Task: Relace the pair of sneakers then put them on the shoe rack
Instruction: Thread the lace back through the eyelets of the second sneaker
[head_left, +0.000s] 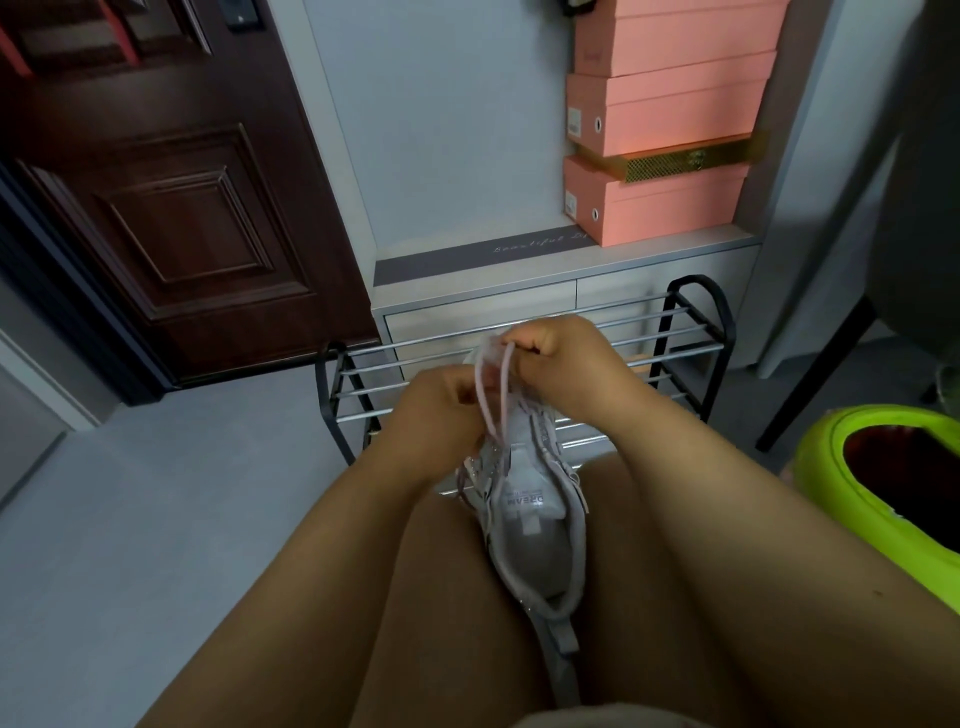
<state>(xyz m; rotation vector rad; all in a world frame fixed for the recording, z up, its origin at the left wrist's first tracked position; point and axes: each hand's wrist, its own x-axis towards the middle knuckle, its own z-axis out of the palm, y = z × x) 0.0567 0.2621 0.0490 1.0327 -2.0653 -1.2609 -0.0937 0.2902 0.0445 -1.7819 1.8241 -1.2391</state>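
Both left hand (441, 410) and right hand (561, 358) pinch, seemingly, the pale pink lace (491, 387) of the white sneaker (530, 519).

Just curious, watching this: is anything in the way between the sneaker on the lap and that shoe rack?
Nothing visible. The sneaker lies between the knees, the shoe rack stands straight ahead, and its bars show bare. Both hands are busy with the lace.

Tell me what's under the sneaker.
The sneaker lies wedged between the person's bare thighs, heel toward the camera. Beyond its toe stands the shoe rack. Both hands, left hand and right hand, and the thighs hide whatever lies directly beneath it.
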